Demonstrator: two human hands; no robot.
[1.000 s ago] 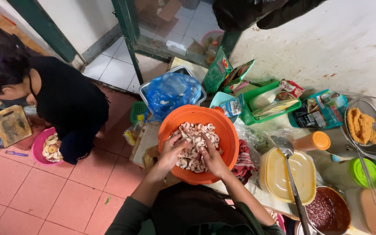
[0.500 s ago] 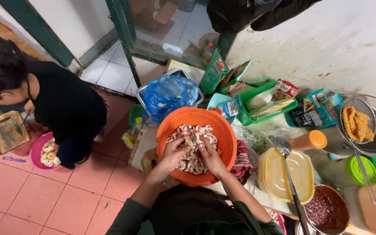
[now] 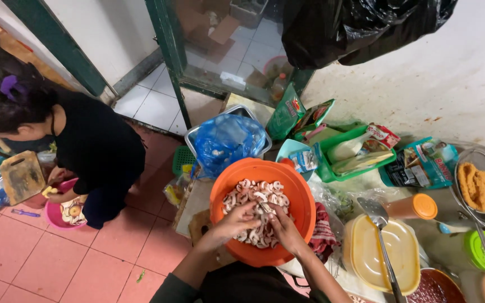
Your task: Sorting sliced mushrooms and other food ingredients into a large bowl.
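Both hands were sunk into the sliced mushrooms (image 3: pixel 256 205) heaped in the orange basin (image 3: pixel 304 210), which sat just in front of the person. The left hand (image 3: pixel 237 220) came in from seven o'clock, fingers curled loosely over a clump of slices; the right hand (image 3: pixel 284 230) came in from five o'clock, fingers bent down into the pile, though whether it actually gripped any slices could not be told. Working from the near rim probably kept the slices inside the basin's high wall.

Room was tight: a blue plastic bag (image 3: pixel 225 143) crowded eleven o'clock, a green tray (image 3: pixel 360 168) one o'clock, and a yellow container (image 3: pixel 380 252) with a ladle (image 3: pixel 380 230) across it lay near four o'clock. Open tiled floor (image 3: pixel 57 258) lay toward nine o'clock, where another person (image 3: pixel 94 148) crouched over a pink bowl (image 3: pixel 57 216).
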